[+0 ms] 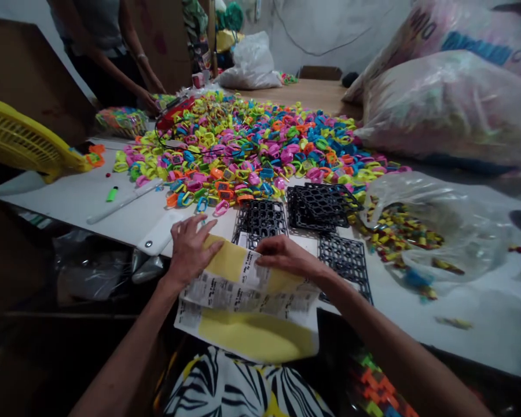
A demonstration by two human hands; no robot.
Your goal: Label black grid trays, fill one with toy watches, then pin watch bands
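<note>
White table (82, 197): two hands (191, 246) on one yellow sheet (252, 336), three black grid piles (260, 217)

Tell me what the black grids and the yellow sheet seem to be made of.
Black grids: probably moulded plastic, matt; thin, even lattice. Yellow sheet: paper, perhaps backing for the white printed labels; it creases and bends over the table edge.

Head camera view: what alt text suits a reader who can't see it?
A person's left hand and right hand rest on a yellow-and-white sheet on a white table. Behind lie black grids and a heap of bright rings; a clear bag of coloured pieces sits right of them, and another person stands far left.
</note>
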